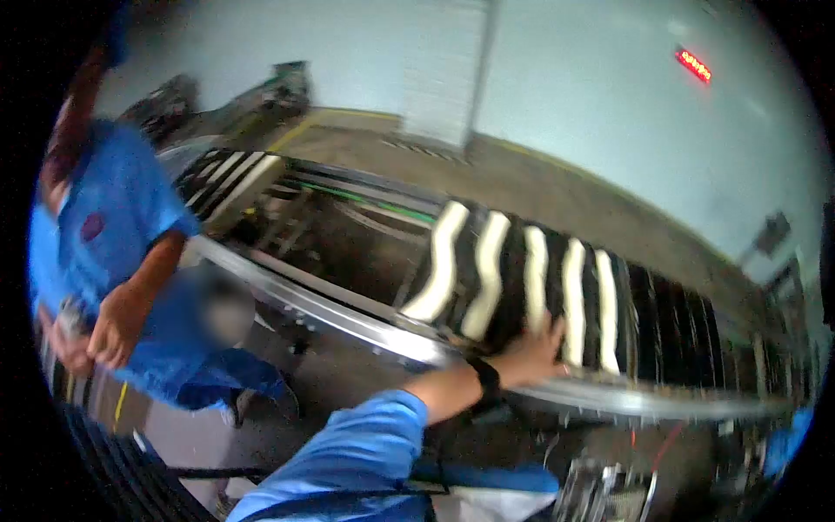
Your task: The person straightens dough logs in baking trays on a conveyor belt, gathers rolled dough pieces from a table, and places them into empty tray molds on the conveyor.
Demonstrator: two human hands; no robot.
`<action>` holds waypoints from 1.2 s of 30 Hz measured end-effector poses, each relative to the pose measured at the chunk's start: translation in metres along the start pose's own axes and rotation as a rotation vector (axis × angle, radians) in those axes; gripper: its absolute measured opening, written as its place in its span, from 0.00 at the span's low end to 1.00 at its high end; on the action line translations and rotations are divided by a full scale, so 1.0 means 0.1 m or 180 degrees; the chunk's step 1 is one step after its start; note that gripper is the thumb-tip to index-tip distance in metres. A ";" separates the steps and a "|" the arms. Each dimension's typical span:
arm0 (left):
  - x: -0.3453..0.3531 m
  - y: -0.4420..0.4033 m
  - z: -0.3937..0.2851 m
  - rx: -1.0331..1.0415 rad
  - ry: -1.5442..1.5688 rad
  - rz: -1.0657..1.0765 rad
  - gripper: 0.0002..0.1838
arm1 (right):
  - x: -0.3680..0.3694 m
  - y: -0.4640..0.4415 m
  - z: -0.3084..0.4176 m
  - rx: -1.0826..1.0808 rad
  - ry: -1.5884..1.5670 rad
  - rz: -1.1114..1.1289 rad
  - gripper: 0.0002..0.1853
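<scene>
My left hand [532, 355], with a black band on the wrist, reaches over the near rail of the conveyor. Its fingers are spread and blurred, at the near ends of the middle pale dough strips [537, 270]. I cannot tell whether they press on the dough. Several such long, wavy strips lie side by side in the grooves of a dark ribbed tray [513, 252]. Nothing appears gripped in the hand. My right hand is not in view.
A co-worker in blue [122, 217] stands at the left, hands together low in front. The curved metal rail [330, 309] runs along the near side. More dark grooves [674, 326] continue rightward. Another tray with pale strips [230, 178] lies farther left. A red display [693, 63] hangs on the wall.
</scene>
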State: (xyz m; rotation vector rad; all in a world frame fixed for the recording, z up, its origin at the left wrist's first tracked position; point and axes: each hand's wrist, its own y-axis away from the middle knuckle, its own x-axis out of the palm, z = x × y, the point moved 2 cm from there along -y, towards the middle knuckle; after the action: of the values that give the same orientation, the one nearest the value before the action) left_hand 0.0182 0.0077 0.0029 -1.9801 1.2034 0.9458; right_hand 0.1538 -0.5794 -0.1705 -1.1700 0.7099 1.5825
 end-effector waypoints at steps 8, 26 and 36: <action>0.16 0.33 -0.31 -0.0490 -0.0897 0.0419 0.52 | -1.56 -0.42 0.60 -0.0104 -0.2855 -0.1244 0.15; 0.86 0.47 -0.34 -0.0427 -0.0165 0.0639 0.53 | 0.96 -2.86 1.79 0.0208 -0.2575 0.0283 0.10; 0.88 0.37 -0.41 -0.0258 0.0046 0.0498 0.54 | 0.32 -2.82 2.12 -0.0496 0.0081 0.0135 0.14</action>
State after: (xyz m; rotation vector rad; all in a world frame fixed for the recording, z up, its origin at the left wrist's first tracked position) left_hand 0.0238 -0.0798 -0.0521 -1.9807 1.3639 1.0749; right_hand 0.3464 -0.2912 -0.0952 -1.2980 0.6405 1.6854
